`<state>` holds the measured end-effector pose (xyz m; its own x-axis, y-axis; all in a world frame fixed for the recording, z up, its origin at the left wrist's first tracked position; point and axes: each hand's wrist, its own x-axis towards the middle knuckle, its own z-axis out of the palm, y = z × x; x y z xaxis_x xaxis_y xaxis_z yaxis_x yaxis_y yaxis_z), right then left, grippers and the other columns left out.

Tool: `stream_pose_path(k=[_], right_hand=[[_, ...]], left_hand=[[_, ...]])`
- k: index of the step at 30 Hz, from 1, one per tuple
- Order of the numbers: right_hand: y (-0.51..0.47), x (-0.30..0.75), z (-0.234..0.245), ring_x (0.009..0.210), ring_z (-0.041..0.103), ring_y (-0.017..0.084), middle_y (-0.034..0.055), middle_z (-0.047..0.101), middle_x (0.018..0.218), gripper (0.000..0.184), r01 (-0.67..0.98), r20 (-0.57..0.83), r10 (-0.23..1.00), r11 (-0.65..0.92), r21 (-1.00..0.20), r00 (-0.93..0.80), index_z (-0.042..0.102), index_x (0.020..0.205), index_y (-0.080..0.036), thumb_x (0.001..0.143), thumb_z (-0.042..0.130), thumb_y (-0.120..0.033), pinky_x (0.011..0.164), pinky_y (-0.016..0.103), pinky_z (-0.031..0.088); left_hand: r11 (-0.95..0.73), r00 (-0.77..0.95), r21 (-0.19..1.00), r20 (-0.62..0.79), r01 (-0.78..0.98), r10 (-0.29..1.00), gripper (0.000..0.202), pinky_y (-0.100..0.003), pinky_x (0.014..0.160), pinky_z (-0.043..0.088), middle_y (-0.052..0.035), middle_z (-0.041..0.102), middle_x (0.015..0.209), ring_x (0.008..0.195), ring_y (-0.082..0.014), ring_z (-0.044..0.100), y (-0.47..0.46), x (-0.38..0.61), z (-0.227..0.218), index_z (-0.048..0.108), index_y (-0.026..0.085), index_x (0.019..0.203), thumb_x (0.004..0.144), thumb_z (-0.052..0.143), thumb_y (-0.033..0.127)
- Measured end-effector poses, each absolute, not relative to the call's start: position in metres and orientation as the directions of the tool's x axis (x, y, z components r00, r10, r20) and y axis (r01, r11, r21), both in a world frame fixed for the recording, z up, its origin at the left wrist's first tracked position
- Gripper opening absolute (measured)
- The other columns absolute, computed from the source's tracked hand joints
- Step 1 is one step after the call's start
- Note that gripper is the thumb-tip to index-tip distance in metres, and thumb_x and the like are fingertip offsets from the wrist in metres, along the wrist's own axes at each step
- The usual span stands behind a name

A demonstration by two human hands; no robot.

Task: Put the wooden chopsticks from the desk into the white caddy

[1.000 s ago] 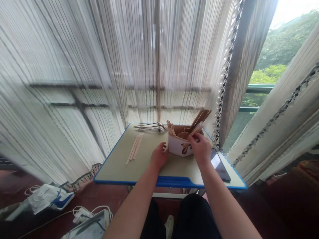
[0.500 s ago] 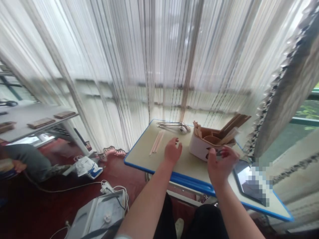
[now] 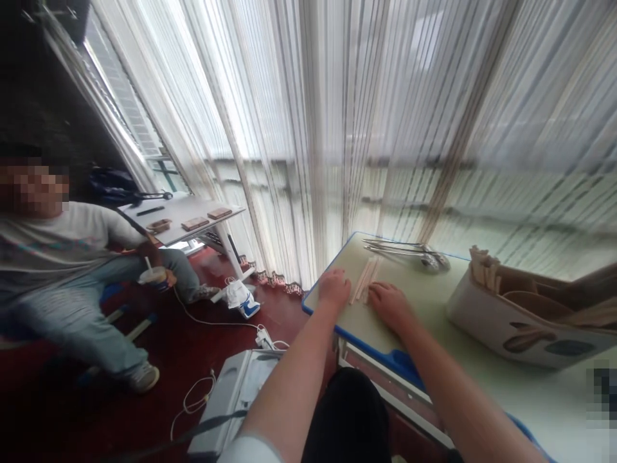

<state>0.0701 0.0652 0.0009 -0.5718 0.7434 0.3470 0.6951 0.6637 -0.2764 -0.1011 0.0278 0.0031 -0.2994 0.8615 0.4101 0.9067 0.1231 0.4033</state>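
Several pale wooden chopsticks [image 3: 365, 281] lie side by side on the cream table [image 3: 424, 302] with a blue edge. My left hand [image 3: 334, 289] rests at their left, its fingers slightly bent and apart. On their right side, my right hand [image 3: 389, 304] lies low with its fingers stretched toward the sticks; the fingertips are at or touching the nearest one. Neither hand has hold of anything that I can see. Behind them, shiny metal spoons [image 3: 430, 259] lie with their handles pointing left.
At the right stands a pale divided box [image 3: 482, 318] with wooden utensils in it. A sheer curtain [image 3: 308, 141] hangs behind the table. To the left, a person [image 3: 81, 257] sits holding a cup, near a white table [image 3: 186, 212]. A grey case [image 3: 231, 392] and cables are on the floor.
The view has turned left. My right hand has moved left from the box to the chopsticks. My left hand has moved over to their left side.
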Motion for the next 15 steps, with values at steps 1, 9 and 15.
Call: stream_pose_path(k=[1, 9, 15], right_hand=[[0.063, 0.073, 0.001, 0.107, 0.052, 0.021, 0.0085, 0.061, 0.116, 0.036, 0.703, 0.341, 0.748, 0.658, -0.27, -0.569, 0.063, 0.109, -0.017, 0.09, 0.036, -0.033, 0.096, 0.033, 0.035], [0.06, 0.087, 0.014, 0.098, 0.056, 0.027, 0.0158, 0.064, 0.101, 0.034, 0.89, 0.275, 0.906, 0.388, -0.242, -0.32, 0.062, 0.104, -0.01, 0.081, 0.048, -0.032, 0.087, 0.034, 0.039], [0.065, 0.089, 0.024, 0.084, 0.064, 0.026, 0.0198, 0.066, 0.092, 0.028, 0.955, 0.046, 0.986, 0.164, -0.247, -0.157, 0.068, 0.088, -0.01, 0.081, 0.043, -0.021, 0.069, 0.032, 0.045]], left_hand=[[0.125, -0.29, 0.389, 0.4, 0.913, 0.87, 0.036, -0.034, 0.096, 0.035, -0.0121, 0.061, 0.111, 0.106, -0.0213, 0.052, 0.028, -0.099, 0.003, 0.057, 0.014, 0.114, 0.083, 0.047, 0.029], [0.226, -0.365, 0.366, 0.375, 0.903, 0.852, 0.035, -0.037, 0.091, 0.037, -0.0123, 0.061, 0.105, 0.104, -0.026, 0.051, 0.036, -0.095, 0.006, 0.06, 0.015, 0.106, 0.08, 0.05, 0.037], [0.248, -0.371, 0.34, 0.365, 0.907, 0.854, 0.036, -0.038, 0.092, 0.036, -0.0124, 0.061, 0.103, 0.102, -0.0259, 0.051, 0.038, -0.092, 0.005, 0.061, 0.015, 0.102, 0.078, 0.051, 0.04]])
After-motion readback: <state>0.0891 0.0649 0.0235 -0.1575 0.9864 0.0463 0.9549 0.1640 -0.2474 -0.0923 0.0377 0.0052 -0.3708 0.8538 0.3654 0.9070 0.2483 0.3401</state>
